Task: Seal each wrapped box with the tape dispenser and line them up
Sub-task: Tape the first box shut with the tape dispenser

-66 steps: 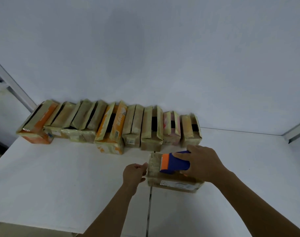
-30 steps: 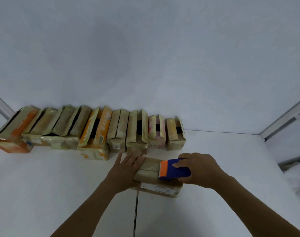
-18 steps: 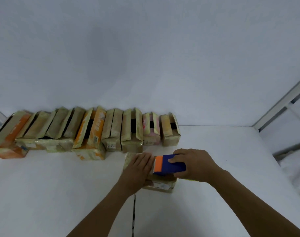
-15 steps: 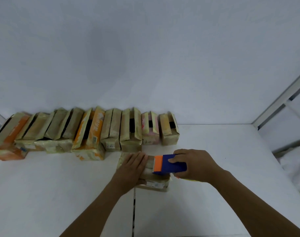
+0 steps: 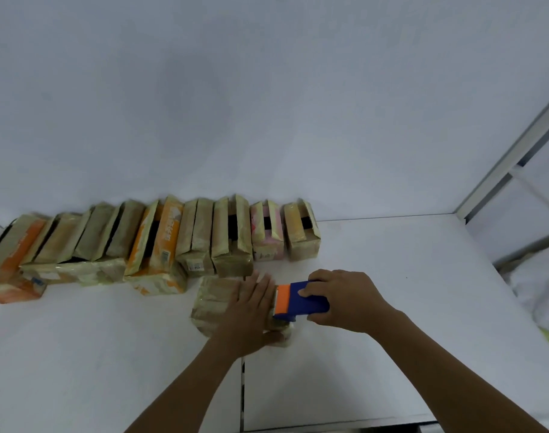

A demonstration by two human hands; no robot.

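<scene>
A pale wall (image 5: 267,104) rises beyond both grips, and a metal frame (image 5: 510,151) slants up well off to the right of the right grip. The white surface (image 5: 392,260) spreads beneath both grips, with a dark seam running toward the camera below the left wrist. On the far side of the grips a row of wrapped boxes (image 5: 160,242) stands side by side along the wall. It stretches far out to the left of the left grip and ends just beyond the right one.

One wrapped box (image 5: 216,301) lies apart from the row, directly under the left grip (image 5: 251,310), which is spread flat with straight fingers pressing down on its top. The right grip (image 5: 345,301) is curled around the blue tape dispenser (image 5: 301,300). The dispenser sits on the box's right end, with its orange front just beside the left fingertips.
</scene>
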